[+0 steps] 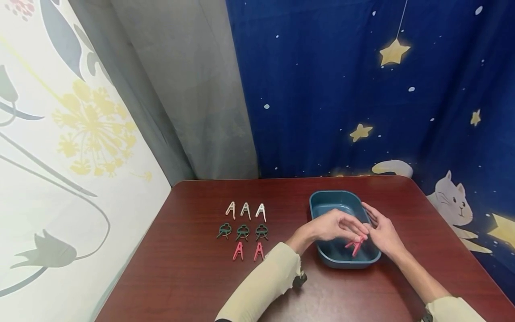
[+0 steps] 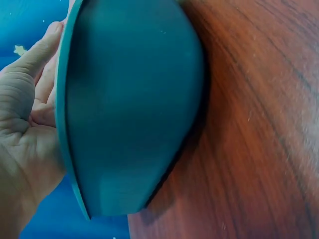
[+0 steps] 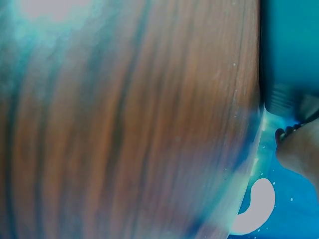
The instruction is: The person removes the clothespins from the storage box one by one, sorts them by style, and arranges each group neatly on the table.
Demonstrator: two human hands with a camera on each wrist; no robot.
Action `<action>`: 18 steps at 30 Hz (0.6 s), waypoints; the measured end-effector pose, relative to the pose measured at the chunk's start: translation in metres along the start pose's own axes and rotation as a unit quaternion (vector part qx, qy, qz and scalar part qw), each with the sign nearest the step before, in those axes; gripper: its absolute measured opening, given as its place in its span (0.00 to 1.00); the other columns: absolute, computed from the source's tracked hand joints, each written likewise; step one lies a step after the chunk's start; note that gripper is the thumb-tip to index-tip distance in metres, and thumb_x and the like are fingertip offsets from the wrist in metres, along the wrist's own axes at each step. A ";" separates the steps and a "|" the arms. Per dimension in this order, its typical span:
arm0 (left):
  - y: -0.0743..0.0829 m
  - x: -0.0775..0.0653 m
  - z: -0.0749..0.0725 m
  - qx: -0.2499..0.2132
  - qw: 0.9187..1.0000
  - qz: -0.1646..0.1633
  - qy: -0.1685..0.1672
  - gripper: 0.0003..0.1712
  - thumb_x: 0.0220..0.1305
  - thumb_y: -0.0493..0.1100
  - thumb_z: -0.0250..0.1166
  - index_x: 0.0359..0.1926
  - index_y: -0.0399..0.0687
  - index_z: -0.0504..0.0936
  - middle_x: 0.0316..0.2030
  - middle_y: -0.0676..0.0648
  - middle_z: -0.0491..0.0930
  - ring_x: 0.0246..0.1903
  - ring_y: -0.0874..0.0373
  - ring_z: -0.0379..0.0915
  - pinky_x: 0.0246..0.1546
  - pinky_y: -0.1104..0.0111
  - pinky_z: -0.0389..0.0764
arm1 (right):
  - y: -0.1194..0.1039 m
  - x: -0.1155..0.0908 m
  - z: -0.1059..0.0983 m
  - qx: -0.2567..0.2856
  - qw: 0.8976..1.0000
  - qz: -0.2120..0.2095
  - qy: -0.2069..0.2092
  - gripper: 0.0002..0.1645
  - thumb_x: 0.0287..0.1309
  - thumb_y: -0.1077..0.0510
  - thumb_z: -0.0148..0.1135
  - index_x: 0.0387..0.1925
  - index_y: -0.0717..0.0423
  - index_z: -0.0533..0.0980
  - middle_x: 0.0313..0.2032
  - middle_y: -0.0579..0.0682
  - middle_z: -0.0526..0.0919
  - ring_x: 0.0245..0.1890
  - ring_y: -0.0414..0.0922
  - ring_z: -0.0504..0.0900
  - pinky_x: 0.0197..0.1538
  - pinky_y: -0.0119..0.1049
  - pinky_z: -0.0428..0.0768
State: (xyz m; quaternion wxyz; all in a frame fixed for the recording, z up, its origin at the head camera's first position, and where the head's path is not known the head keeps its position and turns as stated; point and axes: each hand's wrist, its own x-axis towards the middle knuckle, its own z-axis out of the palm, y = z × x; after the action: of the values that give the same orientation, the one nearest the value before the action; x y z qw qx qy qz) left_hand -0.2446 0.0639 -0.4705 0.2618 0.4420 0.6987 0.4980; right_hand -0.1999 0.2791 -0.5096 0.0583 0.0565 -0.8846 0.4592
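Over the inside of the blue basin [image 1: 348,264], my left hand [image 1: 339,225] pinches a pink clothespin [image 1: 356,246] between thumb and fingers, its two legs pointing down. My right hand [image 1: 382,230] rests at the basin's right rim, fingers fairly straight along the outside and thumb reaching over the edge toward the left fingertips. From the left wrist, the basin's outer wall [image 2: 129,109] fills the middle, with the hand [image 2: 30,119] behind its rim; the clothespin is hidden there. The right wrist view catches only a dark bit of hand [image 3: 301,149] at its edge.
Left of the basin, clips lie in rows on the dark red table [image 1: 181,277]: three white clothespins [image 1: 246,210], three round green clips [image 1: 243,232] and two pink clothespins [image 1: 238,251]. A blue curtain [image 1: 322,112] and a grey one hang behind the table's far edge.
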 end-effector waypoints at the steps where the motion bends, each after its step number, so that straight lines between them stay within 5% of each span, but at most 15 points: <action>1: 0.001 -0.001 -0.001 0.005 1.000 0.002 0.004 0.16 0.68 0.33 0.73 0.56 0.40 0.88 0.44 0.57 0.91 0.45 0.71 0.86 0.55 0.74 0.81 | 0.000 0.000 0.000 -0.001 1.000 0.002 -0.001 0.40 0.74 0.67 0.57 0.82 0.63 0.56 0.74 0.75 0.63 0.72 0.74 0.66 0.66 0.63 0.69; 6: 0.004 -0.004 -0.007 0.015 1.000 0.003 0.016 0.20 0.69 0.34 0.73 0.61 0.41 0.86 0.49 0.51 0.91 0.46 0.74 0.85 0.53 0.74 0.82 | -0.001 0.000 0.000 -0.006 1.000 -0.001 0.000 0.40 0.73 0.70 0.55 0.82 0.64 0.56 0.74 0.76 0.63 0.71 0.75 0.66 0.64 0.61 0.70; 13: 0.009 -0.009 -0.015 -0.010 0.999 0.000 0.053 0.17 0.68 0.34 0.73 0.57 0.39 0.88 0.42 0.56 0.91 0.45 0.71 0.87 0.51 0.71 0.84 | -0.001 -0.001 0.000 -0.004 1.000 -0.009 0.000 0.40 0.75 0.66 0.58 0.82 0.64 0.56 0.74 0.76 0.63 0.71 0.74 0.67 0.64 0.58 0.72; 18: 0.012 -0.012 -0.023 -0.007 0.997 0.030 0.065 0.15 0.67 0.32 0.73 0.53 0.39 0.89 0.43 0.53 0.92 0.45 0.64 0.89 0.51 0.68 0.85 | 0.000 0.000 0.000 0.001 1.000 -0.016 0.004 0.40 0.73 0.68 0.59 0.81 0.65 0.57 0.73 0.75 0.66 0.72 0.71 0.69 0.61 0.30 0.75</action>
State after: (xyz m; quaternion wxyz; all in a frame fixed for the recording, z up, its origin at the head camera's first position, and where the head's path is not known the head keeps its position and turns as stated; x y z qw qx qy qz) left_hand -0.2533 0.0442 -0.4523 0.2036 0.4279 0.6970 0.5382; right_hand -0.2000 0.2797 -0.5096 0.0693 0.0692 -0.8829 0.4592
